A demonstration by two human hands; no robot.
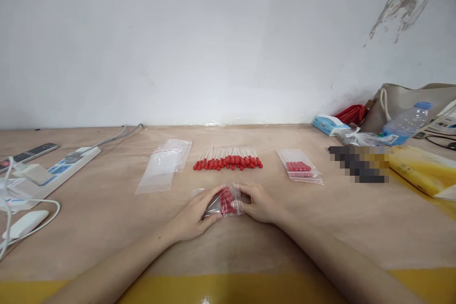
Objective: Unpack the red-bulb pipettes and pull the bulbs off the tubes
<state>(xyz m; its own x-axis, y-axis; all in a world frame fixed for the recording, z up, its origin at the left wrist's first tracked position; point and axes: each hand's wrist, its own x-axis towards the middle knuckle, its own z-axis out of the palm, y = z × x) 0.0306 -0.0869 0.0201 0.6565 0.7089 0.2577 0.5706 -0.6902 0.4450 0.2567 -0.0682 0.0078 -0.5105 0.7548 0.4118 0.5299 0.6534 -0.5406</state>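
Close in front of me, a clear zip bag [213, 206] lies on the table with several red-tipped sticks [226, 198] inside. My left hand [195, 216] is closed around its left part, thumb at the near edge. At the bag's right end, along the zip strip, the fingers and thumb of my right hand [259, 203] grip the plastic. Beyond both hands lies a row of loose sticks [233, 161] with pale stems and red bulb ends pointing toward me. Flat bags [156, 171] overlap on the left. Filled bags [298, 166] are stacked on the right.
On the left are a power strip [59, 171], a white charger [28, 224], cables and a remote control [32, 154]. A tissue box [327, 125], a plastic bottle [408, 122], a yellow packet [423, 168] and a blurred dark object [359, 165] lie right. A wall [213, 47] rises behind.
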